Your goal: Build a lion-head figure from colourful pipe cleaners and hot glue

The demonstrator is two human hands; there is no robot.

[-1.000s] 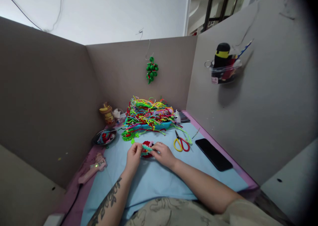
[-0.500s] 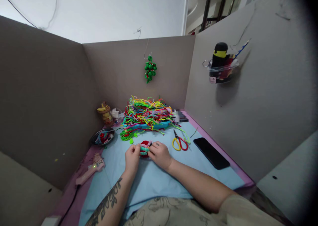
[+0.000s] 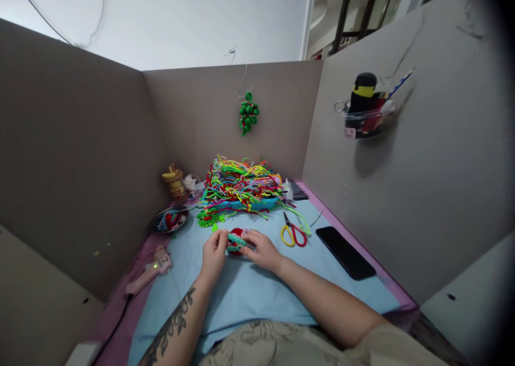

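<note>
Low over the blue cloth (image 3: 229, 296), my left hand (image 3: 214, 250) pinches the left end of a turquoise coiled pipe cleaner strip (image 3: 235, 240). My right hand (image 3: 263, 250) has its thumb and fingers closed around the strip's other end. A round red fuzzy piece (image 3: 238, 231) shows behind and below the strip, between my hands. Whether the two are joined is too small to tell. Just beyond my left hand lies a green fuzzy piece (image 3: 207, 219) with some red on it.
A blue tray (image 3: 257, 203) heaped with colourful pipe cleaners (image 3: 241, 181) stands at the back. Scissors (image 3: 293, 234) and a black phone (image 3: 346, 252) lie right. Left are a bowl (image 3: 153, 227) of small pieces and a pink glue gun (image 3: 151, 273). Grey partitions (image 3: 225, 108) enclose the table.
The turquoise strip now slants down to the right, and my right fingers have shifted and opened slightly around its end. The whole view has swung a little left.
</note>
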